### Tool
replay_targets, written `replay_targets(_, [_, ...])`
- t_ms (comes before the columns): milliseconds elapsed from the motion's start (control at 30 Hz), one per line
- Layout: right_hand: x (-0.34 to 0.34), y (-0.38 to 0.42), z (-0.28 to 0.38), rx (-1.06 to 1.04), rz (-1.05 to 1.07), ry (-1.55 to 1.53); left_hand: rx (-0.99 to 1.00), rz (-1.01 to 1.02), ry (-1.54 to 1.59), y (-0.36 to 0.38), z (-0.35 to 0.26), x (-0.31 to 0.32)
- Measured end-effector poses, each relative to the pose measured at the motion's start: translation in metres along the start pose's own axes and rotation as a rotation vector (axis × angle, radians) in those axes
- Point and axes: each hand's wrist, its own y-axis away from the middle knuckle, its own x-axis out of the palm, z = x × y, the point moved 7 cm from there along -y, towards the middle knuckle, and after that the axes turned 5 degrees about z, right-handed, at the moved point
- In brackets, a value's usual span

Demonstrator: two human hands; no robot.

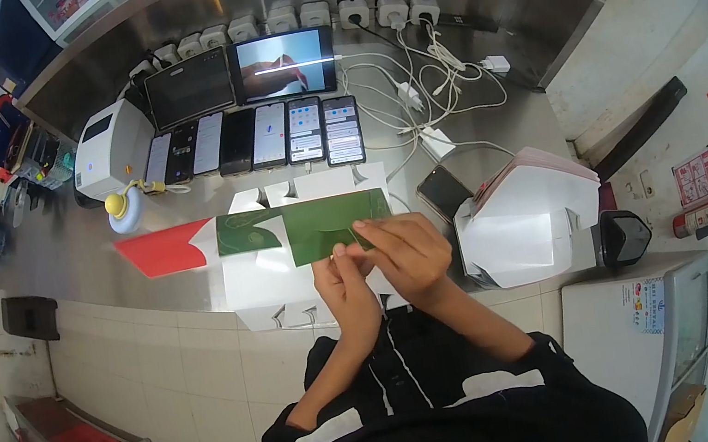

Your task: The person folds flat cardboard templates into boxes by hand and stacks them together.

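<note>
A green card [318, 232] with printed line patterns lies under my fingertips, over the middle of the counter. My left hand [348, 290] is closed in a pinch at its lower edge. My right hand [411, 253] grips the card's right part, fingers bent over its face and the thumb close to my left fingertips. Left of it, a curved-edged green section [245, 232] and a red section [170, 250] stretch out in line. Below these is a flat white cardboard blank [265, 278] with cut tabs, partly hidden by the card and my hands.
Several phones [269, 135] line up behind the card, with two tablets [283, 65] behind them. White cables [434, 86] tangle at the back right. An open white box [516, 236] stands right, near a dark phone [444, 194]. A white printer [113, 149] sits at left.
</note>
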Motion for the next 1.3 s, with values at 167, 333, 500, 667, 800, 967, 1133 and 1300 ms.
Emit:
replay_targets(167, [-0.004, 0.004, 0.010, -0.058, 0.159, -0.091, -0.054, 0.086, 0.124, 0.001, -0.024, 0.012])
replay_targets(333, [-0.030, -0.015, -0.012, 0.478, 0.020, -1.005, 0.062, 0.092, 0.032, -0.004, -0.041, -0.004])
replay_targets(500, [-0.046, -0.052, -0.034, 0.590, 0.185, -0.528, -0.125, 0.255, 0.032, -0.006, -0.080, -0.012])
replay_targets(667, [-0.011, -0.042, -0.020, 0.403, 0.356, -0.187, -0.237, 0.555, -0.664, -0.013, -0.098, -0.011])
replay_targets(800, [0.007, -0.014, -0.026, 0.678, 0.599, -0.509, -0.117, 0.311, -1.049, -0.032, -0.097, -0.040])
replay_targets(967, [-0.005, 0.009, -0.063, 0.877, 0.056, -0.587, 0.334, -0.021, -1.312, -0.012, -0.139, -0.026])
replay_targets(1133, [-0.021, -0.011, -0.058, 0.866, 0.038, -0.910, 0.493, 0.215, -1.295, 0.001, -0.120, -0.021])
replay_targets(1300, [-0.029, -0.051, -0.001, 0.320, 0.457, -0.595, 0.733, 0.481, -1.481, 0.011, -0.121, 0.002])
